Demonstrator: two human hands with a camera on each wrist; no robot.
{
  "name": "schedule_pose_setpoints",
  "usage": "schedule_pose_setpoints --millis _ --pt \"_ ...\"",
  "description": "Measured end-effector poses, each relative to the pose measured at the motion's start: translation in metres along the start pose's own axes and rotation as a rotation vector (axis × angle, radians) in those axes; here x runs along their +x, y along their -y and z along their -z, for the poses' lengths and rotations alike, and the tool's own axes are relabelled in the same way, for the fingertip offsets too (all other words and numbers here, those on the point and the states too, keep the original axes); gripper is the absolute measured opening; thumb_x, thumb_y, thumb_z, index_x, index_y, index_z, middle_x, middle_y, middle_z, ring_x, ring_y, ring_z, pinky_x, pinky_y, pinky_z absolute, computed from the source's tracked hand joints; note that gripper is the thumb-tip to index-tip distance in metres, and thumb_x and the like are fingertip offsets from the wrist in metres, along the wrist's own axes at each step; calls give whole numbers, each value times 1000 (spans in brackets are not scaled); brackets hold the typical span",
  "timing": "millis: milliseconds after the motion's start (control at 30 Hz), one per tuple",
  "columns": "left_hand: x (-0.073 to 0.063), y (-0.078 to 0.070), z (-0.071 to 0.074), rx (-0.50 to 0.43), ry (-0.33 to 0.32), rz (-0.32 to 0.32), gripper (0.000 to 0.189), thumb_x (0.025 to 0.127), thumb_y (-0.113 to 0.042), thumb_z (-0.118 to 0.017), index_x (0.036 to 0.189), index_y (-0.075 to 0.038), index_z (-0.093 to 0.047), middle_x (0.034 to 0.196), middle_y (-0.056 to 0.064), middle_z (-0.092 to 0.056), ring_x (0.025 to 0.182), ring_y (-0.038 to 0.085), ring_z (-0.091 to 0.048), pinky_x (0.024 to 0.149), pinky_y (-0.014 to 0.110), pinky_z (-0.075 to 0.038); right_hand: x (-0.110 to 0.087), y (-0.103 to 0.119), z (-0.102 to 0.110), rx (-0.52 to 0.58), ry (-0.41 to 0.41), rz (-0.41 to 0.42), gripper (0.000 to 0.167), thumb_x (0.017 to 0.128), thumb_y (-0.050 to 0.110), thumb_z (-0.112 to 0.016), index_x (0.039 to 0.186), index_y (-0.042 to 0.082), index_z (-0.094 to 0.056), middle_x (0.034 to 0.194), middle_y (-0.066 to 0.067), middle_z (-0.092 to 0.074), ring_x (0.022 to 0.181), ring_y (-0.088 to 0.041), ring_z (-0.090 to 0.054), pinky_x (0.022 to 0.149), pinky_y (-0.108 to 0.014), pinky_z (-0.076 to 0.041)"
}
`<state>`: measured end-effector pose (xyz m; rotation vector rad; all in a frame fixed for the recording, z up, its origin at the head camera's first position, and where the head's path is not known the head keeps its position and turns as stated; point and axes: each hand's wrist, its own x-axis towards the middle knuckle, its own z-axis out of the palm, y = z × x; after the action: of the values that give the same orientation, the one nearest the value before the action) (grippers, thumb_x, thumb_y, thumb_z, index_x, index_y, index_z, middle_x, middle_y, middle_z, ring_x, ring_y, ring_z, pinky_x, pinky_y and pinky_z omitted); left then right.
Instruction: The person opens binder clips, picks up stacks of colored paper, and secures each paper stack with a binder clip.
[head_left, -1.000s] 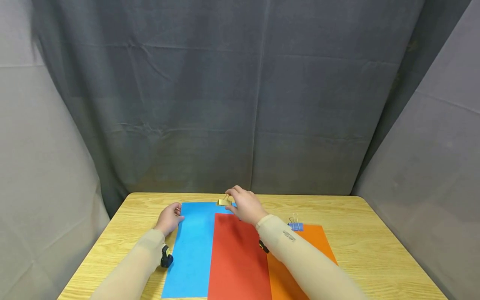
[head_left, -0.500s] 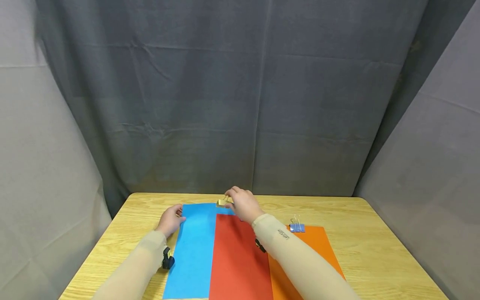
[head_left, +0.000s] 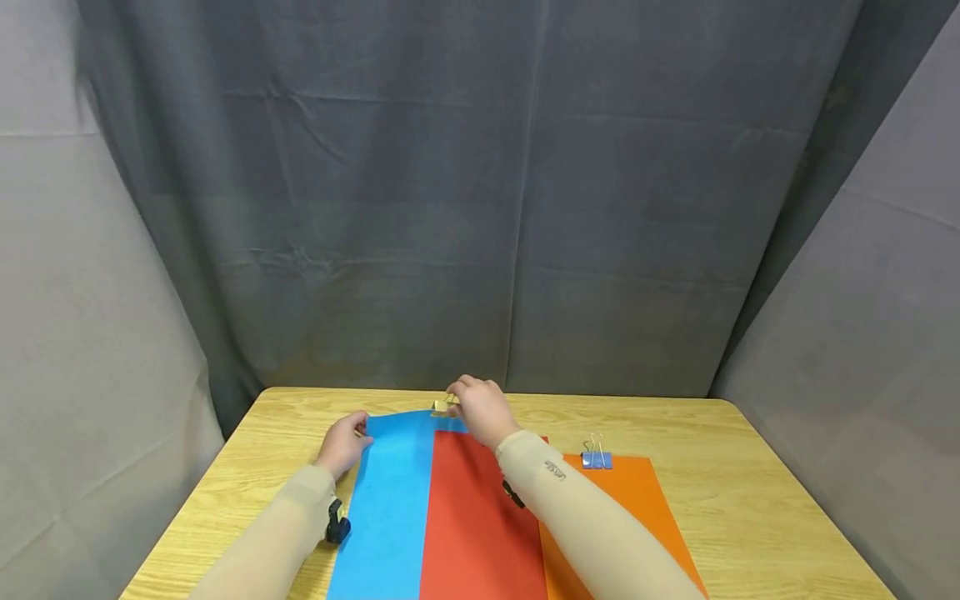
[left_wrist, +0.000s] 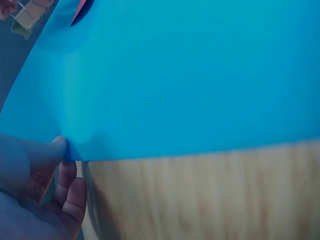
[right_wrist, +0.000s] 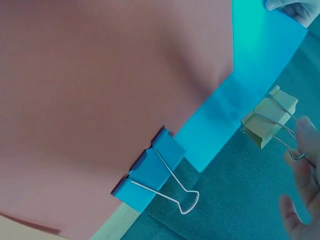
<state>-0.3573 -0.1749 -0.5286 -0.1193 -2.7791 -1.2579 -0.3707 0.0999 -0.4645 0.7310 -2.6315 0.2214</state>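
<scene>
A blue sheet [head_left: 390,500] lies at the left, partly under a red sheet [head_left: 480,517]. My left hand [head_left: 343,444] pinches the blue sheet's far left corner between thumb and fingers, and the sheet bends slightly there. My right hand [head_left: 483,410] holds a gold binder clip [right_wrist: 270,117] by its wire handles. In the right wrist view, that clip sits close to the blue sheet's far edge; whether it touches is unclear. A blue-looking binder clip [right_wrist: 150,172] grips the red sheet's far edge; my right hand hides it in the head view.
To the right lies an orange sheet [head_left: 637,508], partly under the red one, with a blue binder clip [head_left: 597,460] on its far edge. The sheets lie on a wooden table [head_left: 750,492]. A dark grey curtain [head_left: 390,208] hangs behind its far edge.
The far left corner of the blue sheet has shifted slightly towards me with my left hand. My right hand has moved slightly left, with the gold binder clip still in it.
</scene>
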Motion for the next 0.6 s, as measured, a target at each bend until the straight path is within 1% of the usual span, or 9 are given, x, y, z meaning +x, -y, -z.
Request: schedule_pose_setpoints --millis 367,500,600 --pt "-1 0 -2 7 -15 -14 13 93 7 -66 105 1 -66 105 18 -67 100 34 -64 90 53 -52 7 5 -12 -56 3 12 21 92 24 -78 110 13 -76 103 1 -72 99 -14 -70 93 -36 -55" --pt "-1 1 -2 8 -20 -17 14 93 7 -66 106 0 -67 104 17 -67 98 32 -63 90 52 -51 10 10 -11 -74 -9 37 19 93 23 -78 109 13 -76 103 1 -72 99 -15 -70 92 -37 -55" --pt "-1 2 -2 11 -18 -19 15 93 8 -66 105 0 -66 103 17 -67 97 31 -63 88 52 -52 13 12 -9 -91 0 49 19 93 23 -78 109 14 -76 104 1 -72 100 -14 -70 92 -35 -55"
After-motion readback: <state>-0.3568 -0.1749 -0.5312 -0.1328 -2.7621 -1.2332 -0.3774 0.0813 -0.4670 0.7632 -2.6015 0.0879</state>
